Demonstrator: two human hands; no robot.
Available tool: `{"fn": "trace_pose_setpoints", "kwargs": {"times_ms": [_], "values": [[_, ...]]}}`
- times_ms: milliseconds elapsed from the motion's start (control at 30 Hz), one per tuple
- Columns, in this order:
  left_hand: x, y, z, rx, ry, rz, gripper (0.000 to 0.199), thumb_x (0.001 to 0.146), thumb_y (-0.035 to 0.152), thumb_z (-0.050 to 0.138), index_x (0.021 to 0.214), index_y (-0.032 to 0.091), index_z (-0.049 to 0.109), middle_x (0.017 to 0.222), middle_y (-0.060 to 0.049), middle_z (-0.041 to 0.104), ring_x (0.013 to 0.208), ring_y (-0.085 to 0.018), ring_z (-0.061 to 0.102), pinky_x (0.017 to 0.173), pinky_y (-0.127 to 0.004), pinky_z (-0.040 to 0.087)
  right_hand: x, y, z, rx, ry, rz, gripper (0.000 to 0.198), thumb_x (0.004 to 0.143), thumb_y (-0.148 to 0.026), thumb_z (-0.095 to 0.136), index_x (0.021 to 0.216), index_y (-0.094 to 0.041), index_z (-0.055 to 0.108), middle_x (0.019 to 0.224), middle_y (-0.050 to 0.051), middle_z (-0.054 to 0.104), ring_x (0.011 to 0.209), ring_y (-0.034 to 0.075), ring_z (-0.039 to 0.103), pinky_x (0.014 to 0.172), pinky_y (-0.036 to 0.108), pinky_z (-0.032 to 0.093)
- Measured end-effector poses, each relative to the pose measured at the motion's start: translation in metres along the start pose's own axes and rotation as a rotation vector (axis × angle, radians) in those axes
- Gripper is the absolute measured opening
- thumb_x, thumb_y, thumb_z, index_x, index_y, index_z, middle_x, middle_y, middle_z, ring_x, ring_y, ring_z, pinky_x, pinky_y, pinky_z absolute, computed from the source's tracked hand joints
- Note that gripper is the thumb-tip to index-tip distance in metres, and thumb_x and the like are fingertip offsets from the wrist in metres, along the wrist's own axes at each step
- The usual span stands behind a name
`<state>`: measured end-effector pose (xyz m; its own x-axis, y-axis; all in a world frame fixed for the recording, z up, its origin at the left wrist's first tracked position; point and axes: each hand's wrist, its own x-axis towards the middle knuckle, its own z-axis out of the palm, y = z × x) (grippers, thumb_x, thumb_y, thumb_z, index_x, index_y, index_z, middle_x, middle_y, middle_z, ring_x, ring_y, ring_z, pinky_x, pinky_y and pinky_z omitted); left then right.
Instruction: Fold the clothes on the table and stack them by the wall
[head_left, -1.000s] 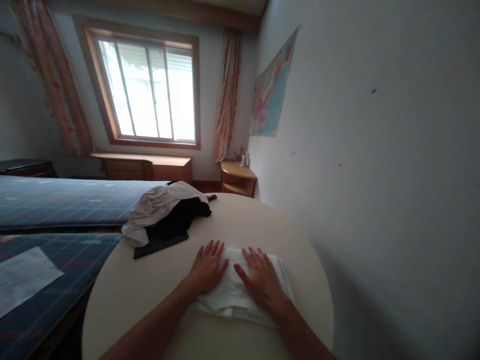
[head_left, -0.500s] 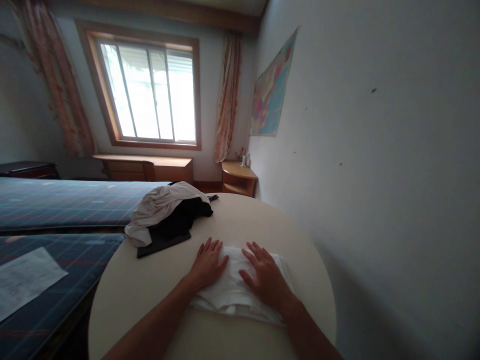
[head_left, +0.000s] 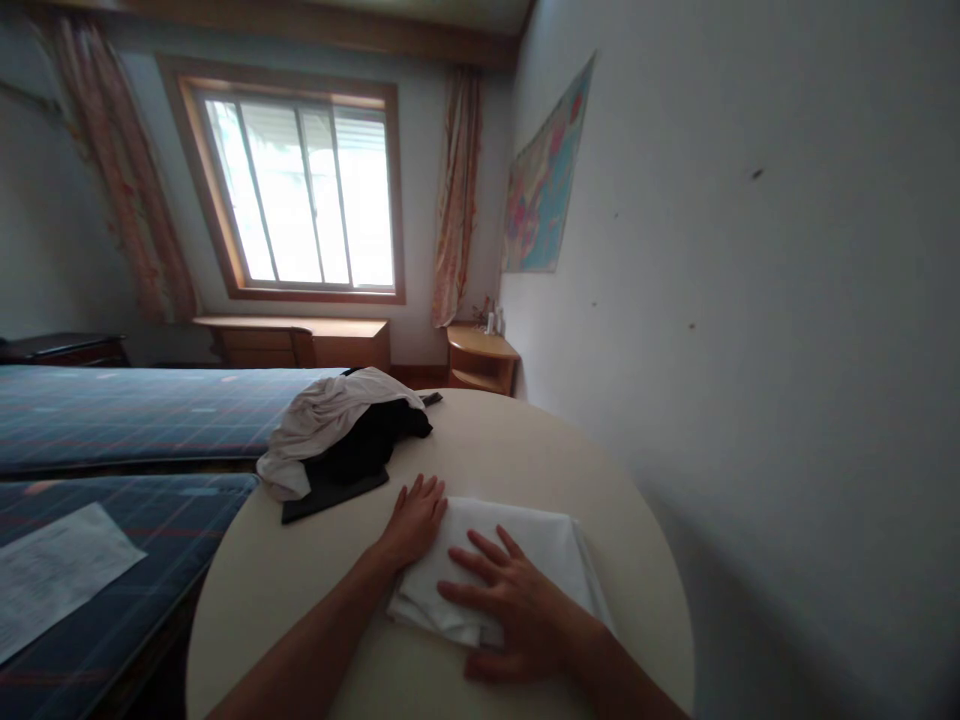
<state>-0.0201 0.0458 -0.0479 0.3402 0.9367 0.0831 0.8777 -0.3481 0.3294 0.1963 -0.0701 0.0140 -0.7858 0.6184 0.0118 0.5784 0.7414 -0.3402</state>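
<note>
A folded piece of white cloth (head_left: 517,520), possibly a garment, lies flat on the cream round table (head_left: 300,590) in front of me. My left hand (head_left: 415,520) rests at its left edge with the fingers stretched out. Over the cloth's near right part is my right hand (head_left: 517,605), fingers spread and thumb pointing left near the front edge. Neither hand grips anything. Part of the cloth is hidden under my right hand and forearm.
A heap of clothes, with a pale grey garment (head_left: 322,420) over a black one (head_left: 367,445), sits at the table's far left. Beyond it are plaid mattresses (head_left: 172,410), with a paper sheet (head_left: 64,570) on the nearer one. A white wall (head_left: 750,450) stands to the right.
My right hand has moved toward me and slightly left across the cloth, spreading its fingers. The left hand has stayed near the left edge. The cloth lies flatter and wider at its right side.
</note>
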Motion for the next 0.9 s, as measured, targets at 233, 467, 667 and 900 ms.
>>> {"fn": "trace_pose_setpoints", "kwargs": {"times_ms": [233, 467, 667, 900], "values": [[-0.009, 0.016, -0.016, 0.051, 0.194, 0.067, 0.047, 0.098, 0.026, 0.032, 0.141, 0.014, 0.048, 0.155, -0.011, 0.038, 0.147, -0.024, 0.026, 0.120, -0.044, 0.020, 0.010, 0.000, 0.006, -0.007, 0.045, 0.119, 0.065, 0.085, -0.067, 0.052, 0.145, -0.045, 0.040, 0.160, 0.000, 0.028, 0.147, 0.037, 0.016, 0.114, 0.064, 0.003], [-0.029, 0.040, -0.015, 0.051, -0.053, 0.271, 0.052, 0.102, 0.038, 0.023, 0.149, 0.021, 0.037, 0.159, -0.009, 0.028, 0.148, -0.025, 0.020, 0.117, -0.052, 0.023, 0.015, 0.009, 0.011, -0.073, 0.154, 0.235, 0.076, 0.082, -0.064, 0.059, 0.148, -0.036, 0.037, 0.156, 0.006, 0.034, 0.147, 0.034, 0.018, 0.117, 0.059, 0.005], [-0.019, 0.024, -0.015, -0.038, -0.048, 0.204, 0.054, 0.102, 0.042, 0.021, 0.150, 0.023, 0.035, 0.159, -0.006, 0.027, 0.149, -0.023, 0.016, 0.119, -0.052, 0.018, 0.003, 0.009, 0.013, -0.089, 0.077, 0.208, 0.064, 0.091, -0.063, 0.047, 0.150, -0.043, 0.032, 0.162, 0.000, 0.022, 0.148, 0.034, 0.012, 0.117, 0.059, 0.006], [-0.003, 0.012, -0.001, -0.249, 0.092, 0.011, 0.057, 0.102, 0.041, 0.016, 0.146, 0.017, 0.043, 0.153, -0.009, 0.041, 0.144, -0.020, 0.032, 0.119, -0.042, 0.022, 0.019, 0.041, 0.014, -0.137, 0.138, 0.459, 0.054, 0.096, -0.062, 0.033, 0.147, -0.045, 0.036, 0.161, -0.001, 0.025, 0.148, 0.034, 0.013, 0.115, 0.061, 0.006]]}}
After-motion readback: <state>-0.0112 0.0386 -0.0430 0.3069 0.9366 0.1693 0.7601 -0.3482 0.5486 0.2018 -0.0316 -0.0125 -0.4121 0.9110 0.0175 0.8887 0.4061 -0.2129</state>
